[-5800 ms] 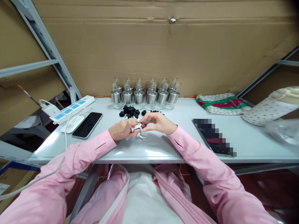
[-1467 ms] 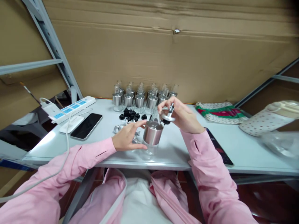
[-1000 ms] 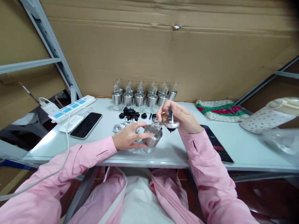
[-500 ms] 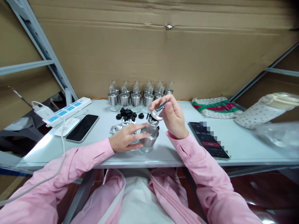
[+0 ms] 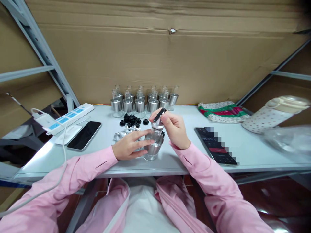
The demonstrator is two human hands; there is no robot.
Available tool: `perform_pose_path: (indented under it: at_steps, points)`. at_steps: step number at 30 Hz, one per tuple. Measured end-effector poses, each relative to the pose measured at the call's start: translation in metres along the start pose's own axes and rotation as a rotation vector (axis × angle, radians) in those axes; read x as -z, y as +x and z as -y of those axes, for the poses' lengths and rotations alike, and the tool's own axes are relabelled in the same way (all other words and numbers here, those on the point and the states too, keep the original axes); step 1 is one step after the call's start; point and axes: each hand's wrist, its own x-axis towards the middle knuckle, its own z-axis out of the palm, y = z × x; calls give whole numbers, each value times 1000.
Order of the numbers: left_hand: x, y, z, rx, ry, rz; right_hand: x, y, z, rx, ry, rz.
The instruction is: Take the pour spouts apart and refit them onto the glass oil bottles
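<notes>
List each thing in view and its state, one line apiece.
Near bottle: standing
Metal cap: at bottle's mouth, seating unclear
Back bottles: standing, uncapped
Black parts: loosely piled
Silver parts: loose
Left phone: screen dark
Right phone: screen lit
Power strip: adapter plugged in
Flask: lidded
Patterned pouch: lying flat
Clear plastic: crumpled

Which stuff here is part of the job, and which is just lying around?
In the job:
- bottle, left hand against it
- silver cap at its mouth, right hand gripping it
- probably also: loose silver parts, black fittings, back bottles

Apparently just lying about:
- left-side phone, power strip
- right-side phone
- patterned cloth item, dotted flask
</notes>
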Motion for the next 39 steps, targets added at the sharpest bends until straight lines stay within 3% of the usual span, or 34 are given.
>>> perform_pose_path:
  at_steps: [8, 14, 17, 22, 32, 39]
  points:
    - [-1, 0, 0, 10, -14, -14, -17, -14, -9, -101, 206, -156]
    - [-1, -1, 2, -10, -73, -2, -25, -27, -12, -205, 521, 47]
    - [-2, -3, 3, -8, -72, 2, -24, -28, -15, -237, 605, 67]
    - [-3, -4, 3, -6, -73, -3, -21, -25, -15, -306, 597, 66]
    - [-2, -2, 1, 13, -18, 1, -24, -25, -17, -220, 548, 65]
    - [0, 0, -1, -12, -5, -15, -25, -25, -17, -240, 554, 32]
